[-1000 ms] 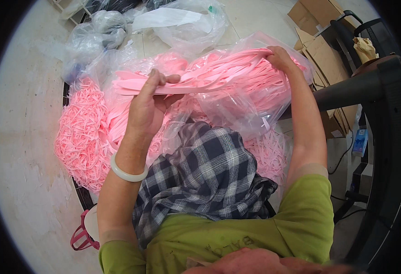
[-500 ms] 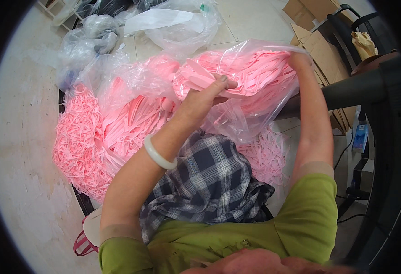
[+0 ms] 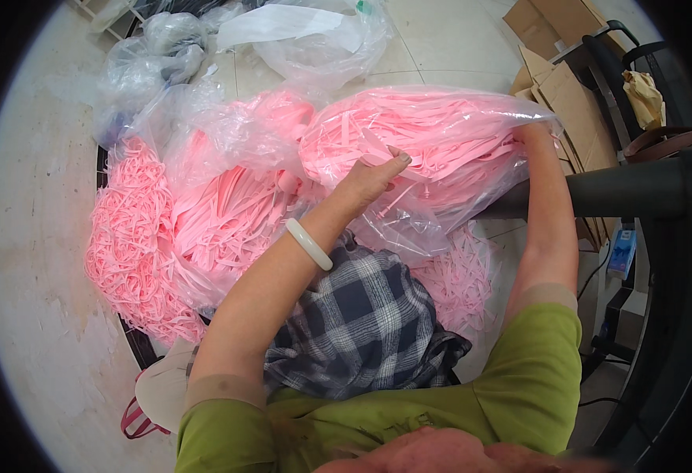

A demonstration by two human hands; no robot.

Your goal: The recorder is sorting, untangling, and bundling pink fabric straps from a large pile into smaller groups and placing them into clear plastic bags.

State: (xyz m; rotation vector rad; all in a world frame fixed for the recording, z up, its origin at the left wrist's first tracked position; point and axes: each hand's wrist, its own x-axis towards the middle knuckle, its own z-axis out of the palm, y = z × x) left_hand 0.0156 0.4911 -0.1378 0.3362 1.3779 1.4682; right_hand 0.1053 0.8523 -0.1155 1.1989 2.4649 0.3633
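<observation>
Pressing flat on the clear bag of pink strips point(image 3: 440, 150), the open left hand point(image 3: 370, 177) should steady it while the right hand point(image 3: 529, 134), just beyond, pinches its edge.

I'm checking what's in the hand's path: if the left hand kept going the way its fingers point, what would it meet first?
The left hand already rests on the clear plastic bag; pushing on, it would likely press straight into the pink strips inside, though depth is hard to judge.

Pale tiled floor point(image 3: 31, 236); cardboard boxes point(image 3: 559, 71) right.
</observation>
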